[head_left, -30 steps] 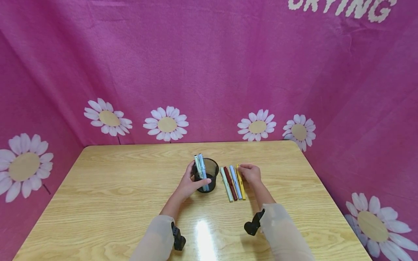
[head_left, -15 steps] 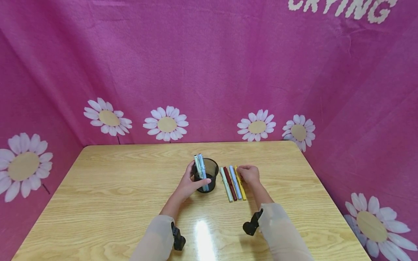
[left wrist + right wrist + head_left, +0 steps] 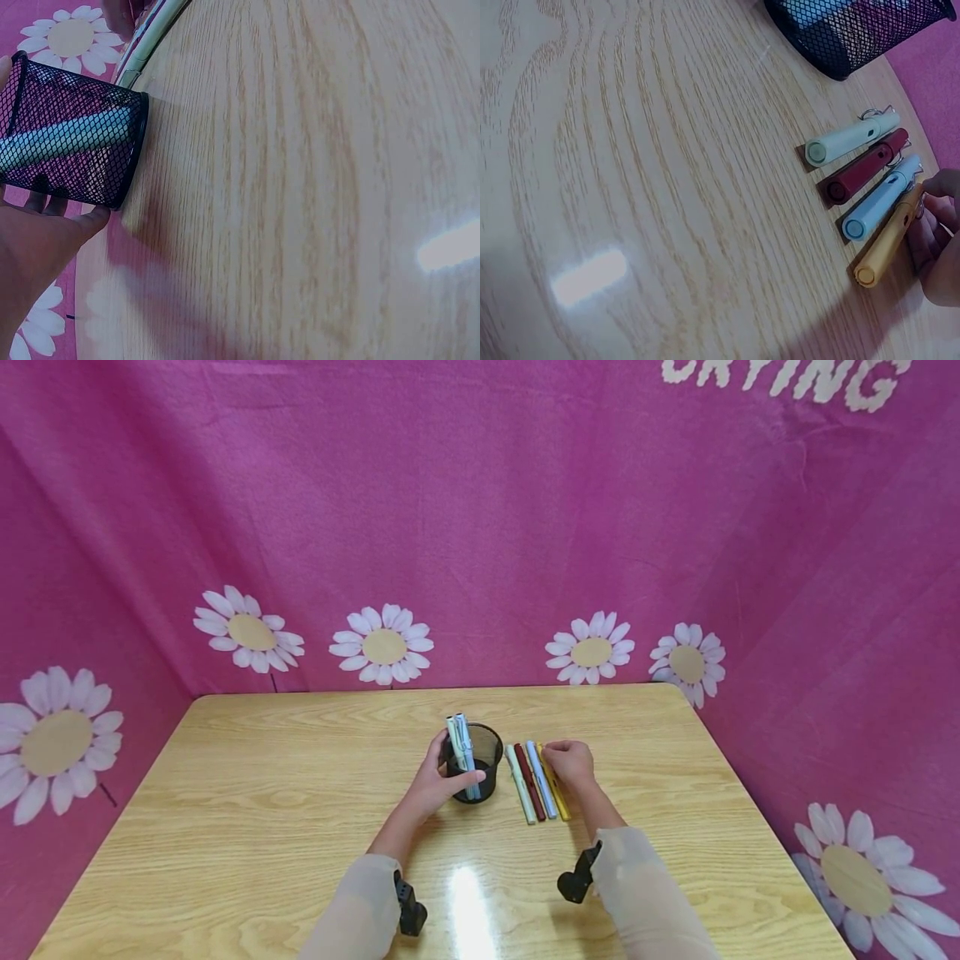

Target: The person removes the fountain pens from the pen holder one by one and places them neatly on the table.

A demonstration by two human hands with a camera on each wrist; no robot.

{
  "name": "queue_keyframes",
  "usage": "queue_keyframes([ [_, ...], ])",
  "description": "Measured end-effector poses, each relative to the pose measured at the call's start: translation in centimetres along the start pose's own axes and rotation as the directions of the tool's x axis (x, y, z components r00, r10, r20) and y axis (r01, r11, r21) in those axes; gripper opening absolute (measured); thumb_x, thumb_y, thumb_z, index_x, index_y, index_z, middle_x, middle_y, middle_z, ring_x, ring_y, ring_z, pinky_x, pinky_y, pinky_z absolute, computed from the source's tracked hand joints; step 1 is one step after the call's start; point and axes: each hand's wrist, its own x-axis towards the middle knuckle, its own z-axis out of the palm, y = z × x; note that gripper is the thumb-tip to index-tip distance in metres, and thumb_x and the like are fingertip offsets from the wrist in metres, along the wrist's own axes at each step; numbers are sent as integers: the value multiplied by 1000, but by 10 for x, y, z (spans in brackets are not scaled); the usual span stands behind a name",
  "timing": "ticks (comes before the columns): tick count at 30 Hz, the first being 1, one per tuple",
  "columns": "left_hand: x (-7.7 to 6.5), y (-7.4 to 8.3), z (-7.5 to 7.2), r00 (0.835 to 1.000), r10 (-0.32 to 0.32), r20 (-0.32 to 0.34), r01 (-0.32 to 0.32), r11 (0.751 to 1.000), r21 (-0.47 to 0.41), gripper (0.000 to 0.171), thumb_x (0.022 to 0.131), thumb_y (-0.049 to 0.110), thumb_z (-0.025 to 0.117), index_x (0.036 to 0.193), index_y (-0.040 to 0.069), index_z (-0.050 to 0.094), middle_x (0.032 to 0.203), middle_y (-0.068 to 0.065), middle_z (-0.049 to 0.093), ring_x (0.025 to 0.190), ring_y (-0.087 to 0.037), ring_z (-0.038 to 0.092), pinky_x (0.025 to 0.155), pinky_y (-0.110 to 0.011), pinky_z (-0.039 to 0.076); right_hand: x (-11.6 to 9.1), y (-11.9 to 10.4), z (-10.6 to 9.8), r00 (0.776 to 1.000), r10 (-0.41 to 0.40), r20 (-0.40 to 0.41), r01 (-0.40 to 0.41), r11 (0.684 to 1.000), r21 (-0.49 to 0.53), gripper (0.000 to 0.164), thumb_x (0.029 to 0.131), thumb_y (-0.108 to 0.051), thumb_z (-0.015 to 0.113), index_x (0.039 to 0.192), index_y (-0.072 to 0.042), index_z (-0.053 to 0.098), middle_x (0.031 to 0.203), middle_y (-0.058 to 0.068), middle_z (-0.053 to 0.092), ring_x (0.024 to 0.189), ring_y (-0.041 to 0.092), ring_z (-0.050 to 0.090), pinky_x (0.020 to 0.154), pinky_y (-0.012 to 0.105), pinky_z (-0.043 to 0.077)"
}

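Observation:
My left hand [image 3: 437, 787] grips a black mesh pen cup [image 3: 492, 747], with the thumb along its near side. Two capped pens [image 3: 460, 742], one pale green and one light blue, lean inside it. In the left wrist view a pale pen [image 3: 75, 139] shows through the mesh. To the right of the cup, the fingers of my right hand [image 3: 574, 762] pinch the clip end of a yellow pen [image 3: 887, 246]. This pen ends a row with a light blue pen [image 3: 881, 199], a dark red pen [image 3: 864, 166] and a pale green pen [image 3: 847, 142].
All of this is on a light wood table [image 3: 262, 802]. A bright glare patch [image 3: 471, 910] lies near its front edge. A pink cloth [image 3: 480, 527] printed with daisies stands around the back and sides.
My right hand has moved slightly left. The yellow pen's far end has shifted left toward the light blue pen, while its near end has swung slightly right. My left hand and the cup have not moved.

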Motion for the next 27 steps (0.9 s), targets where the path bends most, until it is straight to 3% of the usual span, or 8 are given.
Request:
queue_keyframes([
  [8,0,0,1,1000,3,-3,-3,1000,3,92,81,17,73,150,15,13,154,-15,23,139,-40,24,109,-52,31,0,-1,0,1000,-8,-7,8,999,-47,29,88,-20,62,105,2,68,107,19,66,90,21,59,69,24,48],
  [14,0,0,0,1000,9,-7,-9,1000,6,92,80,18,74,150,14,14,153,-15,24,139,-39,25,109,-51,32,0,1,0,1000,1,-3,-1,999,-47,29,87,-19,60,105,2,68,105,18,65,90,22,58,70,26,49],
  [21,19,-27,0,1000,0,-18,0,1000,7,95,79,20,75,150,20,12,155,-11,21,140,-39,22,109,-52,30,1,2,0,1000,5,-15,-5,999,-32,28,87,-18,61,104,2,68,101,17,66,84,19,59,65,22,48],
  [27,19,-29,1,999,7,-41,-6,1000,23,96,77,27,77,150,24,14,154,-9,24,140,-37,25,108,-51,32,-1,2,0,1000,14,-14,-14,1000,0,26,88,-16,59,103,2,68,95,15,66,77,15,57,60,20,46],
])
